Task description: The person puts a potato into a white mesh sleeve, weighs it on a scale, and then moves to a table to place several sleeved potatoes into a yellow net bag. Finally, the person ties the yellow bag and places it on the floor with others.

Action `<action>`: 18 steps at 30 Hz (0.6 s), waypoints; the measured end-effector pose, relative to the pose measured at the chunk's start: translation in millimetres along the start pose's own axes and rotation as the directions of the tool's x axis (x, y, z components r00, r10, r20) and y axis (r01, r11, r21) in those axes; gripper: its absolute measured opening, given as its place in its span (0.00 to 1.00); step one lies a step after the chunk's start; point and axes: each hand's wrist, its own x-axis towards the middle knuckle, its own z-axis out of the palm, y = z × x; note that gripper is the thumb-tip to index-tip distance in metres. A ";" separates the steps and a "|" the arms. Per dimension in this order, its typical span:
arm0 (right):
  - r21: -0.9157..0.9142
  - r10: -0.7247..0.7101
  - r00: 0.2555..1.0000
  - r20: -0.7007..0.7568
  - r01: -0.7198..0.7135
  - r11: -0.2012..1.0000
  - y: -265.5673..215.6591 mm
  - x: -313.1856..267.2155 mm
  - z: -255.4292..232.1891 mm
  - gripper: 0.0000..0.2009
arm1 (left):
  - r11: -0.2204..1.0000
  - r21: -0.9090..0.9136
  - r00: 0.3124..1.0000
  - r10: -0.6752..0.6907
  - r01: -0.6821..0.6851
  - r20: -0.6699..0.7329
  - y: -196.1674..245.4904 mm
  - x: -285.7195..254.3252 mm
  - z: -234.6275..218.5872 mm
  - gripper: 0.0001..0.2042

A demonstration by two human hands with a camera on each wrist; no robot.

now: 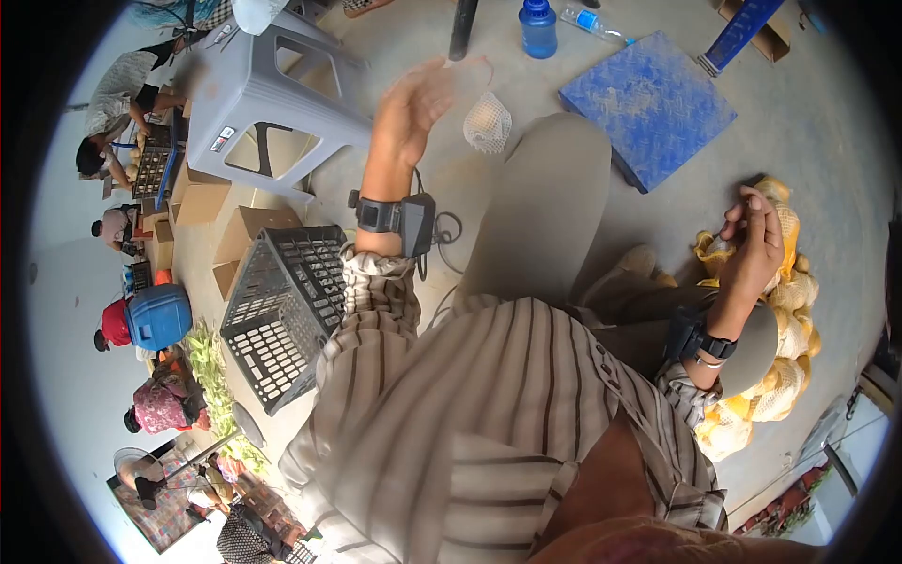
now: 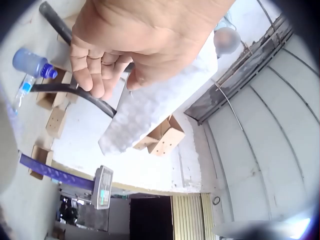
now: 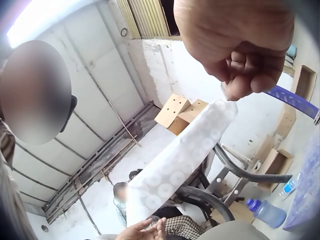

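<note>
Netted fruit (image 1: pixel 488 124) could roll away;
my left hand (image 1: pixel 409 108) is loosely open, apart from my right hand (image 1: pixel 756 249), whose grip I cannot tell; the fruit lies on the floor (image 1: pixel 836 141) near my knee (image 1: pixel 568 150); a small kick would cause this.

Head view downward, wrists' near fingers (image 2: pixel 95 75)

Left: black crate (image 1: pixel 305 315), grey stool (image 1: pixel 230 103) beyond it, blue drum (image 1: pixel 160 317) further left. Far side: blue bottle (image 1: pixel 539 36), clear bottle (image 1: pixel 602 27) near it on floor (image 1: pixel 808 122).
</note>
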 end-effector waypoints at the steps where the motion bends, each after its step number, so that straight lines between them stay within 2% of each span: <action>1: -0.006 0.004 1.000 -0.007 -0.004 1.000 0.3 -0.3 0.2 0.10 | 1.000 -0.022 0.999 0.004 -0.005 -0.036 -3.7 -1.1 -7.6 0.17; 3: -0.019 0.001 1.000 -0.009 -0.001 1.000 0.9 -0.8 0.6 0.10 | 1.000 -0.009 0.998 -0.027 0.026 -0.063 -14.5 -0.1 -21.0 0.16; 5: -0.027 -0.010 1.000 -0.011 0.010 1.000 0.1 0.2 1.3 0.10 | 0.991 0.088 0.989 -0.093 0.103 -0.111 -34.6 11.1 -39.0 0.16; 9: 0.001 -0.011 1.000 -0.015 0.011 1.000 2.6 1.3 1.6 0.10 | 0.958 0.198 0.967 -0.170 0.207 -0.191 -92.4 37.9 -67.0 0.15; 11: 0.015 -0.010 1.000 -0.014 0.010 1.000 5.6 3.0 -0.7 0.10 | 0.886 0.361 0.940 -0.195 0.291 -0.280 -125.2 50.6 -78.9 0.21; 12: 0.018 0.003 1.000 -0.014 -0.003 1.000 6.8 3.4 -2.3 0.09 | 0.886 0.362 0.942 -0.199 0.291 -0.270 -137.2 55.8 -80.5 0.21; 14: 0.015 0.013 1.000 -0.027 -0.012 1.000 9.1 4.2 -4.9 0.09 | 0.779 0.501 0.899 -0.177 0.376 -0.399 -158.9 67.5 -80.8 0.29; 15: 0.013 0.017 0.999 -0.029 -0.017 1.000 10.5 4.3 -5.5 0.09 | 0.779 0.502 0.903 -0.185 0.376 -0.388 -174.8 77.8 -90.2 0.29; 17: 0.001 0.023 0.999 -0.039 -0.023 1.000 12.9 4.5 -6.5 0.09 | 0.691 0.663 0.950 -0.117 0.286 -0.288 -206.7 104.2 -116.5 0.38; 18: 0.003 0.027 0.999 -0.038 -0.027 1.000 14.2 5.2 -6.5 0.09 | 0.693 0.662 0.952 -0.125 0.286 -0.280 -216.7 114.9 -122.2 0.38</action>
